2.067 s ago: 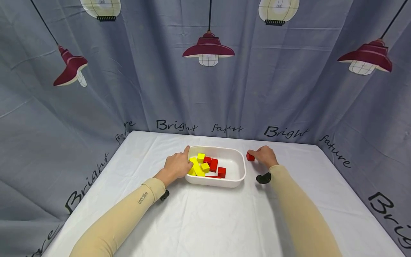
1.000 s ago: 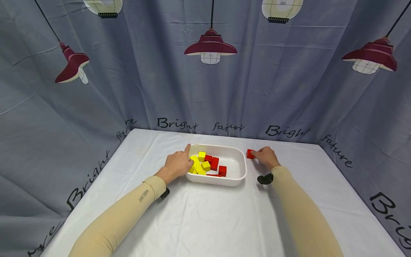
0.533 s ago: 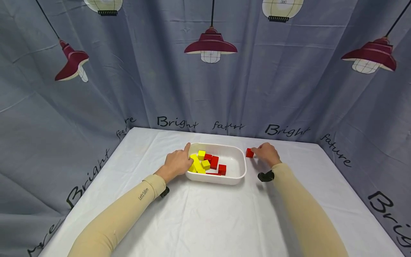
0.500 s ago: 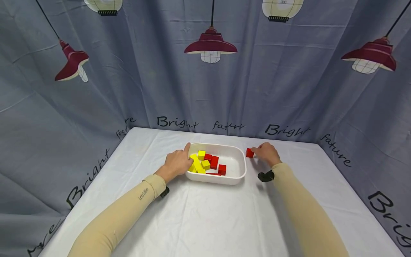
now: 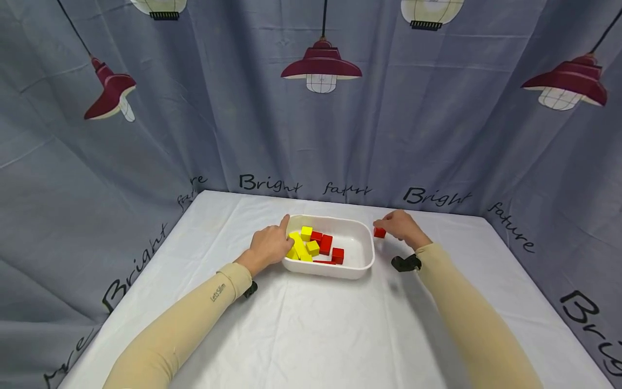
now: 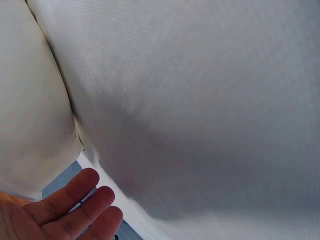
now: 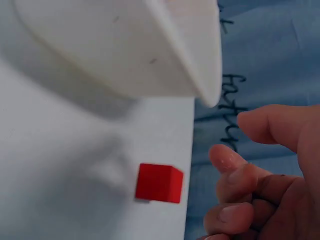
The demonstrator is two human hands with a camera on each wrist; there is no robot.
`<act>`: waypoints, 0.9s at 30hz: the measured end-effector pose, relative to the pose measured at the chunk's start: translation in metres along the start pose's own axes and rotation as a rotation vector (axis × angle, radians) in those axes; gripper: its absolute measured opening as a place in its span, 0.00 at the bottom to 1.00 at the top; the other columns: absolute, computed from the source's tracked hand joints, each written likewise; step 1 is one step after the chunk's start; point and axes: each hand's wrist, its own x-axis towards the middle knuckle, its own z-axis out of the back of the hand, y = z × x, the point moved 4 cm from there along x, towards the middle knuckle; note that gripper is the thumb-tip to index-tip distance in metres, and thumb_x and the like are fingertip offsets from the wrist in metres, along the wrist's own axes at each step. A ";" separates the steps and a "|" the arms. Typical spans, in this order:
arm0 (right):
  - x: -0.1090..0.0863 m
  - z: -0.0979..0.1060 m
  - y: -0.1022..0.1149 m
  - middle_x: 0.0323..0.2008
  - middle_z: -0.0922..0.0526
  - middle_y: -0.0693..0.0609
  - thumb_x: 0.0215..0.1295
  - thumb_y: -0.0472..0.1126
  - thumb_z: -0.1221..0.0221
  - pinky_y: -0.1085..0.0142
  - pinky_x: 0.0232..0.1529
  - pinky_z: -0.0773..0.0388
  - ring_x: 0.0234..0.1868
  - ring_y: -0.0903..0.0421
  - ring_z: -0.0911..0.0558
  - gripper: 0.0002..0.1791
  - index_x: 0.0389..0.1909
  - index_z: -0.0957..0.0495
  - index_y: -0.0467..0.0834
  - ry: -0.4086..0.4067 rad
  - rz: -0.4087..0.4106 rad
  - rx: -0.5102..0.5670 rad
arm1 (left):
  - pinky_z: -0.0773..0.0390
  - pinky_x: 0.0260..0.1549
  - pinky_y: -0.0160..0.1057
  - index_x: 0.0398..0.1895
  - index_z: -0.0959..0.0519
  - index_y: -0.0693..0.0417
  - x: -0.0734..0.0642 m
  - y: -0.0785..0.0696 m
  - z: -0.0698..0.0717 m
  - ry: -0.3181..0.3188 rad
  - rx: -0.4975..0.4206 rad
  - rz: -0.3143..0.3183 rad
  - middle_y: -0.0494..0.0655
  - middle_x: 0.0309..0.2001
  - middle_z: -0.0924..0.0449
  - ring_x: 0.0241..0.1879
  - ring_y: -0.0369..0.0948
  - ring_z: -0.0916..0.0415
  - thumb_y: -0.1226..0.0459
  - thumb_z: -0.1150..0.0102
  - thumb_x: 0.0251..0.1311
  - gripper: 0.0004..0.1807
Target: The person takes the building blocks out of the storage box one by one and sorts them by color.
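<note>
My left hand holds the left end of a white plastic tray, thumb over the rim and index finger pointing along the far corner. Its other fingers lie loosely extended by the outer wall in the left wrist view. Inside sit several yellow blocks at the left and several red blocks toward the middle. A single red cube stands on the cloth just right of the tray. Above it hovers my right hand; the right wrist view shows thumb and fingers parted, apart from the cube.
White cloth covers the table. A grey curtain with printed lamps and lettering surrounds its back and sides. Black wrist cameras are strapped under both sleeves, the right one hanging near the tabletop.
The right hand has let go of the red cube and lifted slightly above it. The cube has shifted a little away from me. Left hand and tray have stayed put.
</note>
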 end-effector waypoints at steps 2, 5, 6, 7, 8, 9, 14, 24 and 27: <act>-0.003 0.002 0.004 0.18 0.37 0.53 0.67 0.53 0.41 0.60 0.32 0.34 0.21 0.55 0.36 0.29 0.59 0.23 0.35 0.026 -0.003 0.034 | 0.19 0.43 0.50 0.81 0.51 0.50 0.001 -0.001 0.001 -0.001 0.001 -0.002 0.54 0.56 0.18 0.45 0.47 0.19 0.52 0.55 0.69 0.40; -0.008 0.004 0.012 0.16 0.38 0.54 0.67 0.52 0.40 0.60 0.32 0.34 0.17 0.56 0.39 0.29 0.60 0.24 0.35 0.051 0.008 0.046 | 0.19 0.43 0.50 0.81 0.52 0.50 0.001 -0.001 0.001 0.001 0.002 -0.002 0.54 0.56 0.18 0.46 0.47 0.19 0.52 0.55 0.69 0.40; -0.010 0.004 0.015 0.17 0.37 0.54 0.67 0.51 0.40 0.60 0.31 0.35 0.17 0.56 0.40 0.29 0.60 0.23 0.34 0.056 0.014 0.045 | 0.19 0.43 0.50 0.81 0.52 0.50 0.001 -0.001 0.001 0.002 0.002 -0.003 0.54 0.56 0.18 0.46 0.47 0.19 0.52 0.56 0.69 0.40; -0.012 0.004 0.017 0.17 0.37 0.54 0.67 0.51 0.39 0.61 0.29 0.36 0.16 0.57 0.40 0.28 0.59 0.22 0.35 0.058 0.017 0.044 | 0.19 0.43 0.50 0.81 0.52 0.50 0.001 -0.001 0.001 0.002 0.003 -0.004 0.54 0.56 0.18 0.46 0.47 0.19 0.52 0.56 0.69 0.39; -0.014 0.004 0.019 0.18 0.35 0.54 0.66 0.50 0.39 0.62 0.28 0.36 0.16 0.57 0.40 0.27 0.58 0.22 0.34 0.064 0.025 0.039 | 0.19 0.42 0.50 0.81 0.52 0.50 0.000 -0.001 0.001 0.003 0.003 -0.005 0.54 0.56 0.18 0.46 0.47 0.19 0.52 0.56 0.69 0.40; -0.015 0.004 0.021 0.19 0.34 0.54 0.66 0.50 0.38 0.63 0.27 0.37 0.16 0.58 0.40 0.27 0.57 0.21 0.35 0.068 0.029 0.031 | 0.19 0.42 0.50 0.81 0.52 0.50 0.000 -0.001 0.001 0.003 0.003 -0.006 0.55 0.56 0.18 0.46 0.47 0.19 0.52 0.56 0.69 0.40; -0.021 0.001 0.029 0.20 0.32 0.54 0.65 0.50 0.36 0.65 0.25 0.39 0.16 0.59 0.39 0.24 0.53 0.17 0.37 0.119 0.058 -0.011 | 0.19 0.43 0.50 0.81 0.52 0.50 -0.001 0.000 0.001 0.000 -0.002 -0.007 0.55 0.56 0.18 0.46 0.47 0.19 0.52 0.56 0.69 0.40; -0.023 -0.010 0.044 0.17 0.35 0.55 0.63 0.49 0.34 0.67 0.23 0.42 0.16 0.59 0.40 0.20 0.45 0.16 0.35 0.260 0.144 -0.072 | 0.19 0.43 0.50 0.81 0.52 0.50 0.001 0.001 -0.001 -0.005 -0.002 -0.011 0.54 0.56 0.18 0.46 0.47 0.19 0.52 0.56 0.69 0.40; -0.021 -0.016 0.047 0.19 0.31 0.53 0.62 0.49 0.33 0.68 0.22 0.43 0.16 0.59 0.40 0.20 0.45 0.16 0.36 0.302 0.137 -0.100 | 0.19 0.43 0.50 0.81 0.52 0.50 0.001 0.001 -0.001 -0.005 -0.002 -0.011 0.55 0.56 0.18 0.47 0.47 0.19 0.51 0.56 0.69 0.40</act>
